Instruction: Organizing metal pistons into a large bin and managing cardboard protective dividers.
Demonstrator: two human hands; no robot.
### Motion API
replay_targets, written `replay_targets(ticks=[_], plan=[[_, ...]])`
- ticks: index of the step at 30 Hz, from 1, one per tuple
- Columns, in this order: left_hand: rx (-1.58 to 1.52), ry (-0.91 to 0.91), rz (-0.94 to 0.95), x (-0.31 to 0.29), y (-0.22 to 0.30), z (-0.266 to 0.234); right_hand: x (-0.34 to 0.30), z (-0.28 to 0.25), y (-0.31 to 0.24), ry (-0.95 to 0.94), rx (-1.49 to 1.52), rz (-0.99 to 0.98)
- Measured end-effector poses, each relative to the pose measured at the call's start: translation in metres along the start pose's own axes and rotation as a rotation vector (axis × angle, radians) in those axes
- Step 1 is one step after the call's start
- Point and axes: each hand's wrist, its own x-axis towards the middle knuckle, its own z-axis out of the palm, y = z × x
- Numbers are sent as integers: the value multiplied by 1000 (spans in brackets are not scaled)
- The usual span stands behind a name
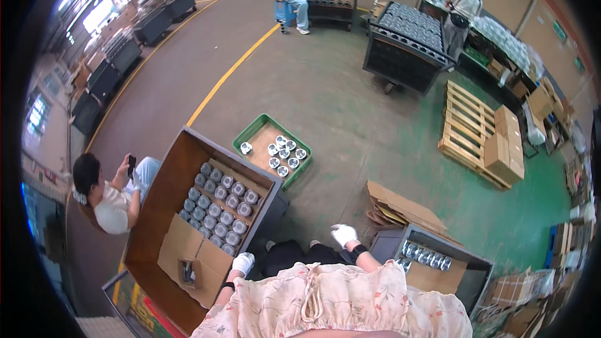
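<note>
My left hand (243,264), in a white glove, is at the near right rim of a large brown-lined bin (145,219). Its fingers look outstretched, and I see nothing in them. Inside that bin, several round silver metal parts (214,211) that look like pistons stand in rows on cardboard (174,241). My right hand (344,235), also gloved in white, hangs in front of my right knee with its fingers loosely apart, holding nothing. Close to its right is a smaller dark bin (481,269) with shiny metal parts (432,256) in a row on cardboard.
A green tray (250,126) with loose metal parts lies on the floor ahead. Folded cardboard (410,210) leans by the small bin. A seated person (109,203) holds a phone at left. Farther off are a loaded cart (400,62), a wooden pallet (460,128) with boxes, and two other people.
</note>
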Motion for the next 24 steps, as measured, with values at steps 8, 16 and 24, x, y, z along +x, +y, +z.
replay_targets(ticks=[8,16,24], plan=[[-592,114,-304,-48,-78,43,11,17,77,-98,-174,143],[-48,62,-469,-113,-203,132,6,36,159,-577,-614,-218],[-468,69,-517,-153,-232,190,55,62,22,-292,-731,-481]])
